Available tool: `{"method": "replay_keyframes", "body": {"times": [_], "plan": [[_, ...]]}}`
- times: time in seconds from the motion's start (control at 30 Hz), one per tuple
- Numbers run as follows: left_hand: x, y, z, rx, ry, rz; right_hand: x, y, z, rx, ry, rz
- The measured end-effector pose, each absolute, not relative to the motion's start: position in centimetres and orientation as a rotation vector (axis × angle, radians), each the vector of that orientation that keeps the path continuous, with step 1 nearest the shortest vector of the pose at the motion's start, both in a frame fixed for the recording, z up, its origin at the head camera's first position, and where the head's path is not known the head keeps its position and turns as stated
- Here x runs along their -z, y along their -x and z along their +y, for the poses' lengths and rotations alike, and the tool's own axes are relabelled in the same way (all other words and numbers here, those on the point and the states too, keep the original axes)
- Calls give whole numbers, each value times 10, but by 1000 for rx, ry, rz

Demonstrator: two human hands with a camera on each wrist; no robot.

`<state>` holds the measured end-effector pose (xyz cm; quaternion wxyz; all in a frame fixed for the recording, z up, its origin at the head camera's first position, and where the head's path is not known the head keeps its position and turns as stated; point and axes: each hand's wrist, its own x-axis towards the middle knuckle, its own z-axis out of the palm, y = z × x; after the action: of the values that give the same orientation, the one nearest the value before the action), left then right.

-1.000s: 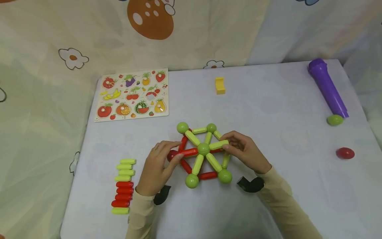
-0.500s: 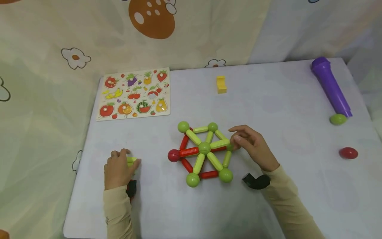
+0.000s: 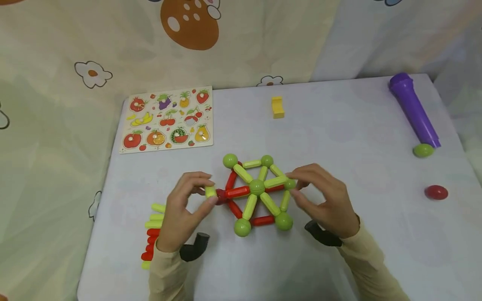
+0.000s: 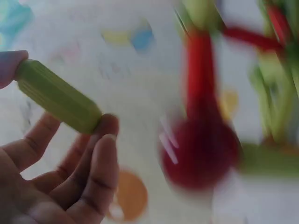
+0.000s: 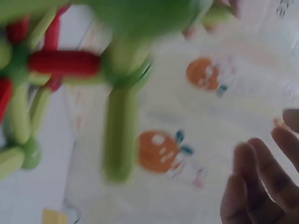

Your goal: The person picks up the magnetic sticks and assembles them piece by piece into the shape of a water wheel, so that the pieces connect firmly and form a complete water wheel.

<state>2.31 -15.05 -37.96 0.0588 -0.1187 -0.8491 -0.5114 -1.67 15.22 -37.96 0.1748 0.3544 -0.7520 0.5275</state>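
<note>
Thumb and fingertips of my left hand (image 3: 182,215) pinch a light green rod (image 4: 58,97) at its two ends. It is just left of the red ball (image 3: 220,197) on a wheel-shaped frame of balls and rods. From the frame's green middle ball (image 3: 257,187), rods spread out to outer balls. One light green rod (image 3: 276,181) points right, its outer end by my right hand (image 3: 327,200). That hand's fingers are spread around the small green ball (image 3: 290,184); the right wrist view shows them holding nothing.
Several green and red rods (image 3: 152,232) lie in a row at left, partly behind my left hand. A fruit puzzle board (image 3: 169,148) is at back left, a yellow block (image 3: 278,108) at back. A purple microphone (image 3: 414,110), green ball (image 3: 423,150) and red ball (image 3: 436,192) lie right.
My left hand left the red ball, reached the row of rods and came back pinching a light green one. My right hand let go of the frame's rod and stays close to it.
</note>
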Motion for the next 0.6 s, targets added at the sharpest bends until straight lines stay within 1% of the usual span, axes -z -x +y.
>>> {"method": "replay_keyframes", "body": {"times": [0.07, 0.13, 0.23, 0.3, 0.37, 0.43, 0.53, 0.6], "plan": [[367, -26, -130, 1750, 537, -2486, 372, 11, 139, -1418, -1184, -2061], [359, -29, -111, 1882, 702, -2427, 366, 6, 129, -1374, -1309, -2003], [353, -30, -89, 1976, 833, -2396, 364, 0, 121, -1350, -1385, -1964], [353, -29, -82, 1948, 865, -2413, 366, -1, 124, -1374, -1375, -1974], [353, -26, -79, 1841, 867, -2447, 373, 3, 133, -1404, -1289, -2025], [354, -22, -81, 1642, 863, -2498, 383, 9, 147, -1434, -1139, -2124], [358, -15, -83, 1273, 879, -2596, 405, 21, 168, -1439, -864, -2323], [361, -11, -82, 1072, 911, -2673, 423, 27, 177, -1423, -733, -2462]]}}
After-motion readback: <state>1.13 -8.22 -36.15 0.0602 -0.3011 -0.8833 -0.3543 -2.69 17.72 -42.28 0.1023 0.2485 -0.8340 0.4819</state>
